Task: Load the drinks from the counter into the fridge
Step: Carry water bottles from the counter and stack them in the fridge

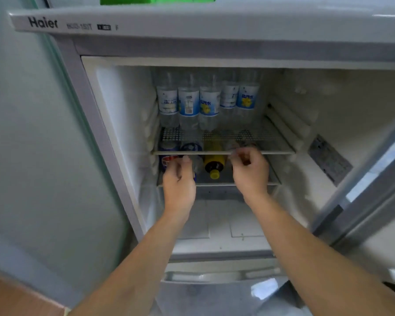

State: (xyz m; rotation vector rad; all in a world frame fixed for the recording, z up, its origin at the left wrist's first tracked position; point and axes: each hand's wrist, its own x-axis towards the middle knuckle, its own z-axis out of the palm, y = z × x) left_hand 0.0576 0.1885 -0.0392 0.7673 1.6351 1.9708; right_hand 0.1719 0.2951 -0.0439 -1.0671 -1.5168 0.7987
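The fridge [114,115] stands open. Several clear water bottles [209,103] with blue labels stand on its upper wire shelf [224,153]. On the lower shelf lie a cola bottle [165,160], a clear bottle [197,164] and a dark bottle with a yellow cap [214,167]. My left hand [179,183] reaches in, its thumb and fingers curled on the clear bottle. My right hand [250,172] is just under the upper shelf's front edge, fingers curled round another clear bottle [236,145] that is mostly hidden behind the shelf and blurred.
The fridge door [360,197] hangs open on the right. A crisper cover [219,222] lies below the lower shelf, and a drawer front [214,277] sits beneath it. A green object [157,0] rests on top of the fridge. A pale wall is on the left.
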